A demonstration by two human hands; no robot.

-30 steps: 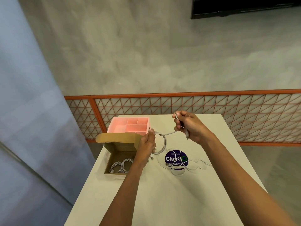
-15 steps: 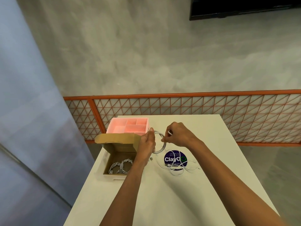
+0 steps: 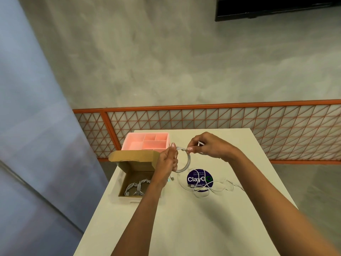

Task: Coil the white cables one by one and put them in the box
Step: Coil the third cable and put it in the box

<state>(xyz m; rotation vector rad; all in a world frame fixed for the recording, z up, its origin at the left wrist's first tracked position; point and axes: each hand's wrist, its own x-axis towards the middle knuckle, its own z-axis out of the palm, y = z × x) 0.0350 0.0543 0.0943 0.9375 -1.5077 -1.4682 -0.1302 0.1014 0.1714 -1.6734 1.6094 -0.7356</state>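
Change: A second ago my right hand (image 3: pixel 210 147) was out to the right with the cable tail drawn taut. It has since closed in and now meets the top of the coil (image 3: pixel 187 160).
Meaning: In my judgement the looping is finished and the tail is being wound round the loop to lock it. This cable is nearly ready for the box (image 3: pixel 135 166).
Left hand: My left hand (image 3: pixel 167 160) is raised above the table (image 3: pixel 184 228), palm turned inward, forearm reaching in from below. The fingers are curled round the left side of the coil and hold it upright as a ring.
Right hand: Wrist bent toward the left hand, knuckles up. Thumb and fingertips (image 3: pixel 189 149) pinch the tail where it crosses the top of the ring. The plug (image 3: pixel 201 143) sticks out above the fingers.
Coil location: In the air between both hands, just right of the box and above the table, touching neither.
Box: Lid open. Coiled cables (image 3: pixel 136 187) already lie inside; how many I cannot tell.
Remaining: Loose cables (image 3: pixel 212 187) lie tangled over the sticker (image 3: pixel 200 179), near the coil.
Other: A pink tray (image 3: pixel 134 145) stands behind the box.
Caution: If the pinch slackens before the tail is tucked, the ring may spring open.
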